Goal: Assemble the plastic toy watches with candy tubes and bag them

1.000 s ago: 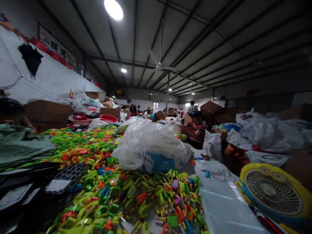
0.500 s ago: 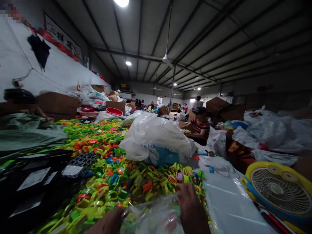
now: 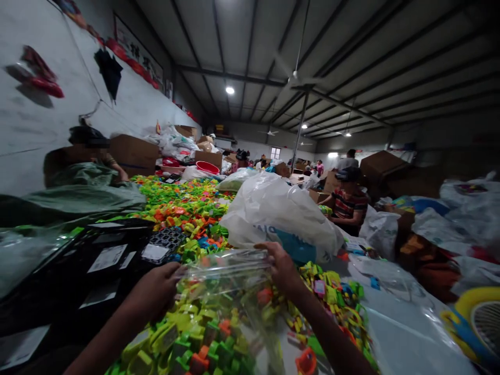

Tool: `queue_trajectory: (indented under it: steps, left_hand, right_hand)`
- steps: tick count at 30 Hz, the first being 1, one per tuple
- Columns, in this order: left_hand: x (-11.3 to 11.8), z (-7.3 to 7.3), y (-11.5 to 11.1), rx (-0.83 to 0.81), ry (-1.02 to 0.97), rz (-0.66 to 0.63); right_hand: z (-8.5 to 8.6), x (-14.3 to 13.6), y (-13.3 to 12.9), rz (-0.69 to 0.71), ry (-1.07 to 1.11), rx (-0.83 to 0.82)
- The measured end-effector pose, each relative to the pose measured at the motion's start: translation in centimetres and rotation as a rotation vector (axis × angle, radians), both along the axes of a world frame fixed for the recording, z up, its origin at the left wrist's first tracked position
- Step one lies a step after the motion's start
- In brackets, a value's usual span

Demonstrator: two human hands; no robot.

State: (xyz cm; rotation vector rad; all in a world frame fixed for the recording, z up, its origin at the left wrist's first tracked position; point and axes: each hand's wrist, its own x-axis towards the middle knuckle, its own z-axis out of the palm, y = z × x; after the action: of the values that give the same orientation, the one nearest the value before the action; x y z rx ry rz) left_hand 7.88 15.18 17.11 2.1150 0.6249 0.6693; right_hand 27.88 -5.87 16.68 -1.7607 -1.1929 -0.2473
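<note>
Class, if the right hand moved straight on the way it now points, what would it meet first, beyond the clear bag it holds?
Past the clear bag, the right hand would probably meet the large white bag first, though the depth between them is unclear.

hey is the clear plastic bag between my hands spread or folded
Spread: the clear bag stretches from your left hand to your right hand, with colourful pieces visible through it. Whether its mouth is open, I can't tell.

Stretches left forearm and right forearm forward, slanting inward; curls left hand in a pinch, crooks right hand slightly higher, fingertips turned toward the left.
</note>
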Motion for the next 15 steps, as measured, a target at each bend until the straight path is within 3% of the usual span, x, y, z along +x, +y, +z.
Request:
queue_trajectory:
  steps: [2,3,6,8,10,12,15]
  left_hand:
    - [1.3,0.3,1.0,-0.204,-0.109,-0.087]
    - [1.9,0.6,1.4,-0.208,-0.191,-0.095]
    - [3.0,0.9,2.3,-0.117,-0.374,0.031]
    - [3.4,-0.2,3.2,-0.019,-0.421,0.141]
    - [3.2,-2.7,4.0,0.221,-0.393,0.175]
    - [2.2,-6.1,4.3,0.460,-0.281,0.117]
    - [0.0,-11.3,3.6,0.512,-0.170,0.023]
  right_hand:
    - [0.0,2.0,3.4,0.045,0.117,0.088]
    - [0.0,2.7,4.9,0.054,0.168,0.129]
    - [0.0,3.6,8.5,0.029,0.229,0.212]
    - [-0.4,3.7,9.7,-0.031,0.089,0.370]
    - [-1.9,3.7,9.9,-0.060,-0.106,0.451]
    - [-4.8,3.3,9.2,-0.026,-0.231,0.395]
    - [-10.9,2.1,7.0,0.053,-0.245,0.211]
